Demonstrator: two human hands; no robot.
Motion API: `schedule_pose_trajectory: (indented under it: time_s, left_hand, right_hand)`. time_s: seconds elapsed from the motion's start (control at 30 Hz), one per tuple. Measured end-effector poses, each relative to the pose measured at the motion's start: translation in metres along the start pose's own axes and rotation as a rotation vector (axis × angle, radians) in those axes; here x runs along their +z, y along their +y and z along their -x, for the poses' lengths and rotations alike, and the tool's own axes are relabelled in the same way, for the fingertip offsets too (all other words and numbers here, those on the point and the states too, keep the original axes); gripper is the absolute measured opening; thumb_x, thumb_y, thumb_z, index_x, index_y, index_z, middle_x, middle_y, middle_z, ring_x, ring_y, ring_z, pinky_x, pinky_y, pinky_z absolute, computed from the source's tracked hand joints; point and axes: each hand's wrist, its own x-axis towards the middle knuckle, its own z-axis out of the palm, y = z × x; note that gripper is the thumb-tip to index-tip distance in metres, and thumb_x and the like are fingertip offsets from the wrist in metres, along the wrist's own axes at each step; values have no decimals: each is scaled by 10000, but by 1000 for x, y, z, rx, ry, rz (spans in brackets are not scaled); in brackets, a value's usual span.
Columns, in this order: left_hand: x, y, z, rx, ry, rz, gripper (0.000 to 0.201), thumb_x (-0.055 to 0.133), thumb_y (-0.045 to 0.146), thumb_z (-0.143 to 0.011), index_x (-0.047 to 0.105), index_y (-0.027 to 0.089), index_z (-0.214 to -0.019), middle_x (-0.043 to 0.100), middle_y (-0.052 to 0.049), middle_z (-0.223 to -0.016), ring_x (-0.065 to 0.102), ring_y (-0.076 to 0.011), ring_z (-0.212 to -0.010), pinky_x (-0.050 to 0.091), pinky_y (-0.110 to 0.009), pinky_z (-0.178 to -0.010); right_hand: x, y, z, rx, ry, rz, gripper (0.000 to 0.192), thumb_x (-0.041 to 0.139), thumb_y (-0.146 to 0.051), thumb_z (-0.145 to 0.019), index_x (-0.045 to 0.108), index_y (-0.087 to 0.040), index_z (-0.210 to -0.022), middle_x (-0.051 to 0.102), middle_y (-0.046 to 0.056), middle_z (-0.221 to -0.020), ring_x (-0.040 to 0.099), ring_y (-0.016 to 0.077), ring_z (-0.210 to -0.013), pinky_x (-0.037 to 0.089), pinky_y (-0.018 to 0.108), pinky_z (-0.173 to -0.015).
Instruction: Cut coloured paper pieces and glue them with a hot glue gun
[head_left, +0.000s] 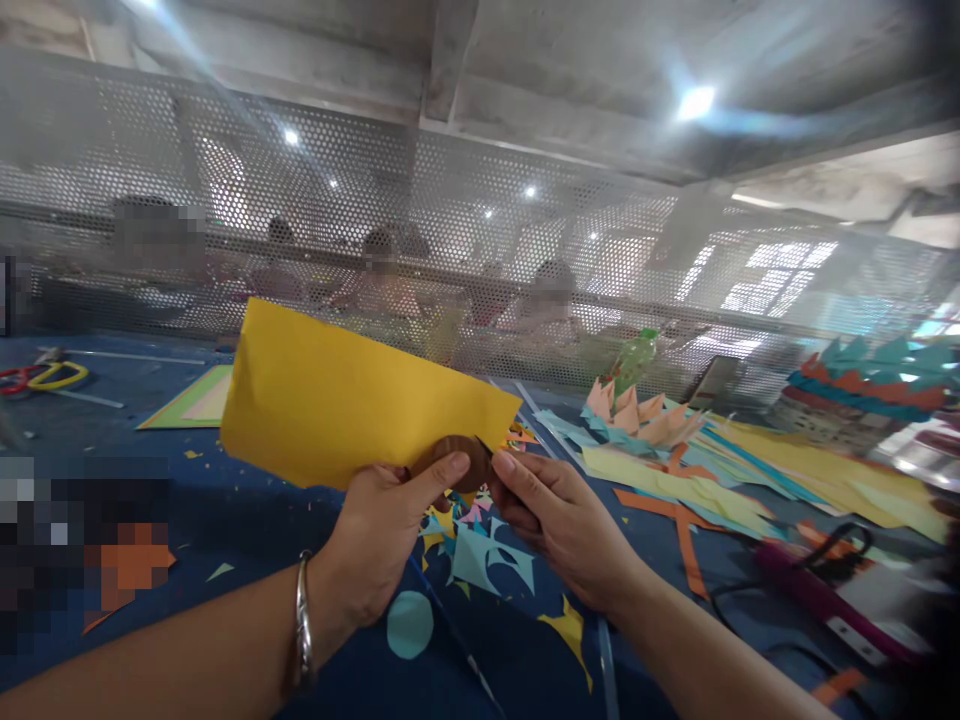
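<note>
Scissors (45, 377) with yellow and red handles lie at the far left of the blue table (225, 510). A yellow sheet (352, 400) is held up over the table's middle by the left hand (382, 540), whose thumb is pressed on a brown disc (454, 458) laid against the sheet's lower right edge. A bangle (303, 620) is worn on that wrist. The disc's right side is touched by the right hand (562, 520), fingers curled narrowly; whether anything is gripped there cannot be told. Paper scraps (480, 550) are scattered below the hands, and coloured strips (720, 480) are piled at the right.
</note>
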Motion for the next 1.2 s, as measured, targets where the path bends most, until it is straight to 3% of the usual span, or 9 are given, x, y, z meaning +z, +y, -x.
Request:
schedule_pose_trajectory:
  time_s: [0.13,0.4,0.63,0.8,1.03,1.2]
  left_hand:
    - [-3,0,-2,-9,-31,-39,198,727,337,-679,684,148,-633,649,-40,-622,595,-173,-654,461,-282,-611]
    - [2,9,0,63,-134,-14,103,691,252,-712,675,159,-669,654,-11,-661,568,-120,-616,469,-244,-644]
    - [2,14,-1,100,-16,-173,221,717,236,-659,581,178,-495,470,58,-415,455,-93,-453,422,-223,-502]
    - [-1,9,-3,72,-49,-167,107,709,243,-688,656,163,-641,547,48,-518,457,-73,-478,401,-204,-501]
    - [-4,8,-8,-32,-239,-90,120,704,247,-704,668,145,-758,658,0,-678,572,-111,-603,466,-249,-637]
    - [-5,7,-9,-22,-173,-35,237,731,229,-668,645,167,-880,703,-25,-813,638,-155,-728,497,-303,-736]
  right_hand:
    - [-2,2,0,-7,-2,40,418,532,-541,-834,459,-189,-621,214,-103,-457,131,54,-395,78,230,-381]
    - [-2,3,-1,-49,15,127,425,499,-531,-858,441,-187,-616,242,-97,-480,154,55,-405,95,227,-384]
    - [-3,5,-3,-87,32,245,437,477,-526,-871,447,-186,-598,258,-84,-486,186,67,-420,136,226,-391]
    - [-5,7,-5,-102,48,295,418,459,-496,-889,450,-191,-603,250,-82,-492,178,73,-422,142,231,-393]
    - [-6,8,-5,-100,58,310,436,474,-515,-871,459,-191,-579,254,-77,-489,181,80,-433,145,239,-399]
    - [-7,8,-5,-66,65,289,439,482,-538,-859,482,-193,-586,233,-82,-474,165,83,-426,126,248,-403]
